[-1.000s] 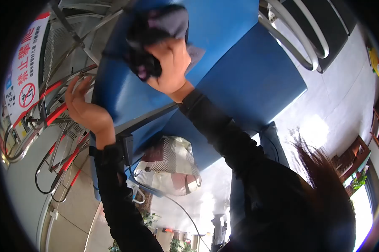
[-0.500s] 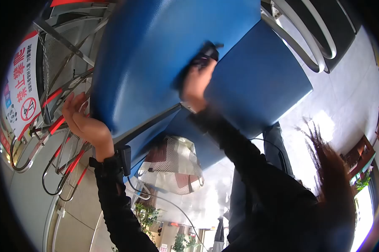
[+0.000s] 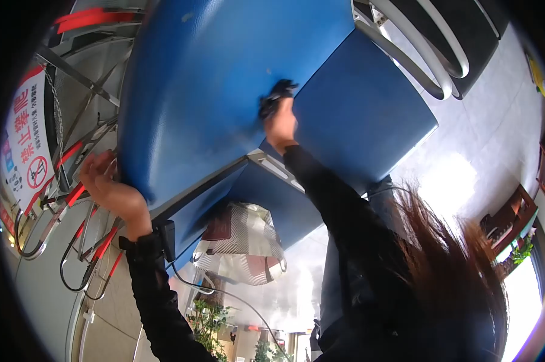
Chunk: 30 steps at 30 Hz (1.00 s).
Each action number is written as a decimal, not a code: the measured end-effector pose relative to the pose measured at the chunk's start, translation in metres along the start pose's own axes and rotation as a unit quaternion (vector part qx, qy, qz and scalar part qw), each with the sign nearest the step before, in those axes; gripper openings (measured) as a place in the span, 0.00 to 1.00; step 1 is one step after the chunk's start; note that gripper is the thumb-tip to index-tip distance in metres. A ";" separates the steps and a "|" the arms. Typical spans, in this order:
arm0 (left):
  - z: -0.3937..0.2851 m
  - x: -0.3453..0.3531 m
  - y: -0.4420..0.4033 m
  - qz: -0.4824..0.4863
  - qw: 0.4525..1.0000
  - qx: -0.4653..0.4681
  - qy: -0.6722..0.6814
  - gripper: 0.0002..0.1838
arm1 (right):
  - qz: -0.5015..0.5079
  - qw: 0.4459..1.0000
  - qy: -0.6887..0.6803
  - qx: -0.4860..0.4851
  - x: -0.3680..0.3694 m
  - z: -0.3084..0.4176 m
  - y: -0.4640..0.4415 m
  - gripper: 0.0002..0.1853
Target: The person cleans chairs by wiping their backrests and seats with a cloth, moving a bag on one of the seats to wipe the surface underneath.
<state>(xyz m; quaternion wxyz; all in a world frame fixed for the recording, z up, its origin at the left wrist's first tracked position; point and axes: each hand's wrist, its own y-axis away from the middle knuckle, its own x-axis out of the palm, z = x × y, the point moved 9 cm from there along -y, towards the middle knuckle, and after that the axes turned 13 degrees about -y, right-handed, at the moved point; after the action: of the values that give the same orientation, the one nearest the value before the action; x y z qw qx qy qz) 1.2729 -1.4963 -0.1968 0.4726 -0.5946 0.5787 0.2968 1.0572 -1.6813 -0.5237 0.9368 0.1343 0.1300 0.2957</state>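
Note:
A blue padded chair back (image 3: 200, 78) fills the upper middle of the head view, and a blue seat pad (image 3: 363, 114) adjoins it on the right. My right hand (image 3: 281, 127) is closed around a dark, bunched cloth (image 3: 277, 99) pressed against the blue surface near the seam. Motion blurs the cloth, so its detail is unclear. At the left edge of the chair back is my left hand (image 3: 115, 193), with its fingers loosely bent and apart and nothing visible in it. Part of its fingertips is hard to make out.
A checked bag (image 3: 242, 247) hangs below the chair. Curved metal armrests (image 3: 435, 72) stand at the upper right. To the left are metal racks with red parts (image 3: 73, 196) and a printed sign (image 3: 28, 139). A cable (image 3: 224, 292) runs from my left wrist.
My right hand and the cloth have shifted a little left and down on the chair back. The whole view has moved slightly, and more hair shows at the right.

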 end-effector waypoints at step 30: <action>0.021 -0.003 -0.009 -0.019 0.966 0.213 -0.143 0.21 | 0.100 0.828 -0.126 -0.537 0.071 0.291 0.137 0.11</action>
<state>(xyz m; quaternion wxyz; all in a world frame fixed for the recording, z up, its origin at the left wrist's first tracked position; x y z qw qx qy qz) 1.2858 -1.4770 -0.2004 0.6716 -0.4426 0.5436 0.2398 1.1363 -1.5818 -0.2198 0.8347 -0.3415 -0.1823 0.3918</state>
